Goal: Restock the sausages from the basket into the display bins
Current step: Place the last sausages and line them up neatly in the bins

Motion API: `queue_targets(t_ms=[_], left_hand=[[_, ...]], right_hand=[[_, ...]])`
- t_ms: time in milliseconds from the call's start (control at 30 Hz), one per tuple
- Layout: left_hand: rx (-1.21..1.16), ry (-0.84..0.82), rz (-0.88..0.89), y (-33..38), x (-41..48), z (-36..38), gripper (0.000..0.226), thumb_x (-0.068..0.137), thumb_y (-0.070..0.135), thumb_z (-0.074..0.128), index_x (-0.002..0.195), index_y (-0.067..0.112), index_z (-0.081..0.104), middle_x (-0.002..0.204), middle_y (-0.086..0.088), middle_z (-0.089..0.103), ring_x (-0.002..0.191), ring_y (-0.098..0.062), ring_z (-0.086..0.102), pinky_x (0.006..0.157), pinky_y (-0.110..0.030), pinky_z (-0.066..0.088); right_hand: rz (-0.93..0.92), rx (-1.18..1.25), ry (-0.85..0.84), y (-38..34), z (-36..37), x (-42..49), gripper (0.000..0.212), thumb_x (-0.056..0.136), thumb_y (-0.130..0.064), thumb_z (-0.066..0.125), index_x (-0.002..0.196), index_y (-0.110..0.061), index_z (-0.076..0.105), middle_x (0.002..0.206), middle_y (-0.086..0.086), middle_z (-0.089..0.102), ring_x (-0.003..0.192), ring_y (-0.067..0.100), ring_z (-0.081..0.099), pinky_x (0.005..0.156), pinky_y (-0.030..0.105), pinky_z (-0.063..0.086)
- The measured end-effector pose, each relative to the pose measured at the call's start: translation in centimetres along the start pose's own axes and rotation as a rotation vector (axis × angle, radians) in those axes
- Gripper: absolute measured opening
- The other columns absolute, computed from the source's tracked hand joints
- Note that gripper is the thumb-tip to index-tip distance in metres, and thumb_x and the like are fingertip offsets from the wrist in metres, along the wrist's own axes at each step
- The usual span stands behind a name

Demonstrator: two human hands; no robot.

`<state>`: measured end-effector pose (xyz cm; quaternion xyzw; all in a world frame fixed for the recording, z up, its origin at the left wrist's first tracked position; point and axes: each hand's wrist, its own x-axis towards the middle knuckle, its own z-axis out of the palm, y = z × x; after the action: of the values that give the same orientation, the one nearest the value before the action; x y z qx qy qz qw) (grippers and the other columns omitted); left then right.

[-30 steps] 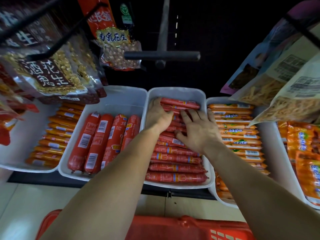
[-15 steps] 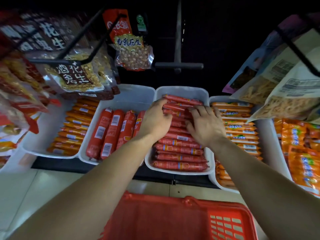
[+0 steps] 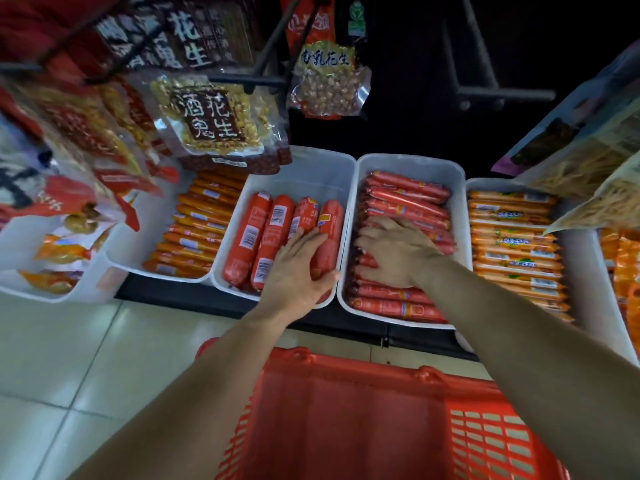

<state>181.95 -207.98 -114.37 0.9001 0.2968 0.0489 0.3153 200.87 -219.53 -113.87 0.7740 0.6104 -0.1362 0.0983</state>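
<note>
Several thick red sausages [image 3: 268, 237] lie lengthwise in a white bin [image 3: 304, 168]. My left hand [image 3: 298, 268] rests on the rightmost thick one [image 3: 329, 223], thumb hooked round its right side. To the right, a second white bin [image 3: 412, 166] is stacked with thin red sausages [image 3: 408, 188]. My right hand [image 3: 398, 252] lies flat on that stack, fingers spread, holding nothing. The red plastic basket [image 3: 381, 420] stands on the floor below the bins; I see no sausages inside it.
Bins of orange sausages stand at the left [image 3: 197, 223] and right [image 3: 512, 244]. Peanut bags [image 3: 211, 119] hang on hooks above the bins, and noodle bags [image 3: 588, 150] hang at the upper right. Pale floor tiles [image 3: 69, 358] lie to the left of the basket.
My left hand left the thin-sausage bin and moved left onto the thick red sausages. My right hand stayed on the thin stack. The view dropped back, showing more of the basket.
</note>
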Motion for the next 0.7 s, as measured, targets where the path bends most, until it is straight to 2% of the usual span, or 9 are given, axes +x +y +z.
queue_targets(t_ms=[100, 267, 400, 467, 567, 633, 700], left_hand=[[-0.002, -0.021, -0.004, -0.1, 0.0, 0.0, 0.073, 0.089, 0.049, 0.065, 0.152, 0.032, 0.033, 0.16, 0.014, 0.027, 0.15, -0.006, 0.009, 0.124, -0.041, 0.014], [-0.005, -0.032, -0.002, -0.1, -0.1, 0.1, 0.073, 0.09, 0.05, 0.064, 0.153, 0.034, 0.03, 0.161, 0.016, 0.024, 0.15, -0.005, 0.007, 0.124, -0.043, 0.013], [-0.013, -0.034, 0.005, 0.0, -0.2, 0.0, 0.072, 0.09, 0.05, 0.063, 0.153, 0.033, 0.03, 0.162, 0.016, 0.023, 0.15, -0.004, 0.006, 0.124, -0.044, 0.013], [-0.015, -0.035, 0.006, 0.0, -0.2, -0.1, 0.072, 0.091, 0.05, 0.062, 0.153, 0.033, 0.03, 0.162, 0.016, 0.023, 0.15, -0.004, 0.005, 0.124, -0.044, 0.011], [-0.007, -0.036, 0.009, 0.1, -0.2, -0.1, 0.072, 0.091, 0.05, 0.062, 0.153, 0.033, 0.03, 0.162, 0.016, 0.023, 0.151, -0.004, 0.004, 0.124, -0.043, 0.011], [-0.005, -0.032, 0.009, 0.1, -0.2, 0.0, 0.072, 0.091, 0.049, 0.063, 0.153, 0.033, 0.03, 0.162, 0.016, 0.023, 0.151, -0.005, 0.004, 0.124, -0.043, 0.011], [-0.005, -0.033, 0.01, 0.1, -0.2, 0.0, 0.072, 0.091, 0.049, 0.063, 0.153, 0.033, 0.03, 0.162, 0.016, 0.022, 0.151, -0.005, 0.004, 0.124, -0.043, 0.01]], right_hand=[[-0.007, -0.026, 0.008, 0.3, 0.1, -0.2, 0.066, 0.09, -0.071, 0.032, 0.138, -0.029, 0.048, 0.141, -0.007, 0.048, 0.14, 0.024, 0.027, 0.114, 0.049, 0.026], [-0.068, 0.043, 0.083, -0.5, 0.3, -1.4, 0.053, 0.094, -0.052, 0.046, 0.142, -0.032, 0.047, 0.149, -0.011, 0.043, 0.142, 0.021, 0.028, 0.115, 0.045, 0.027], [-0.039, 0.067, 0.059, -0.6, 0.5, -2.1, 0.05, 0.095, -0.052, 0.041, 0.143, -0.035, 0.042, 0.149, -0.013, 0.042, 0.142, 0.018, 0.027, 0.114, 0.046, 0.026], [-0.016, 0.072, 0.065, -1.0, 0.2, -2.0, 0.052, 0.093, -0.051, 0.046, 0.141, -0.032, 0.046, 0.149, -0.01, 0.043, 0.14, 0.02, 0.029, 0.114, 0.048, 0.027], [-0.037, 0.191, 0.218, -1.9, 0.3, -2.5, 0.041, 0.09, -0.045, 0.056, 0.129, -0.032, 0.061, 0.143, -0.008, 0.049, 0.136, 0.02, 0.035, 0.11, 0.051, 0.035], [-0.048, 0.263, 0.191, -2.3, 0.5, -3.1, 0.037, 0.09, -0.054, 0.056, 0.121, -0.037, 0.065, 0.14, -0.013, 0.05, 0.136, 0.018, 0.031, 0.111, 0.05, 0.033], [-0.06, 0.263, 0.064, -2.3, 1.1, -3.6, 0.046, 0.09, -0.066, 0.048, 0.127, -0.043, 0.061, 0.147, -0.017, 0.042, 0.143, 0.017, 0.017, 0.117, 0.047, 0.021]])
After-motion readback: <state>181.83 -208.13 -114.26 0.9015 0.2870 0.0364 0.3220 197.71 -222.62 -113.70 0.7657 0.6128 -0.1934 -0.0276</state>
